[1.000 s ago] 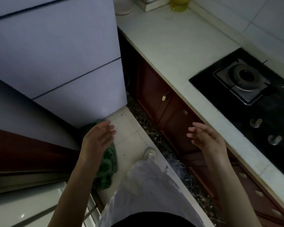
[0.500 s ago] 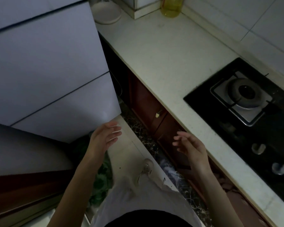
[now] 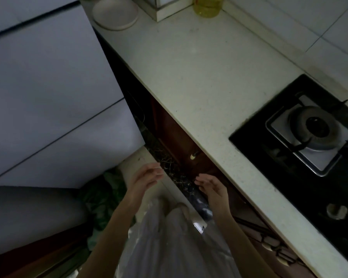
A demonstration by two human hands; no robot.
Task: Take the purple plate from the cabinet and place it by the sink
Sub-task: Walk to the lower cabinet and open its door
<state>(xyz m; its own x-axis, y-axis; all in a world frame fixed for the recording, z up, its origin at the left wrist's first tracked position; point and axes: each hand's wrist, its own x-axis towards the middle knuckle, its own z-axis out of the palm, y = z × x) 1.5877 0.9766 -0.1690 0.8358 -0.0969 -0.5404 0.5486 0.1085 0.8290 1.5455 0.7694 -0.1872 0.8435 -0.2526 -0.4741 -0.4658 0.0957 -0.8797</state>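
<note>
At the far left stands a tall pale appliance with flat fronts split by dark seams; it fills most of the left side of the view. Below its lower corner, on the floor, lies a green crumpled thing, dim and hard to identify.

The left hand is held in the air in front of the body, near the bottom corner of the appliance. Its fingers are loosely spread and a little curled, and they grasp nothing. The right hand is just to the right of it, apart from it, in front of the dark red cabinet door under the counter. Its fingers are also relaxed and half bent, with nothing between them. It does not touch the door or the small pale knob above it.

The white countertop runs diagonally from the top middle to the bottom right. At its far end, next to the appliance, a pale round plate lies flat; in this dim light I cannot tell if it is purple. Further right at the top edge stands a yellow bottle, cut by the frame. At the right a black gas stove is set in the counter, with one burner visible. No sink is in view.
</note>
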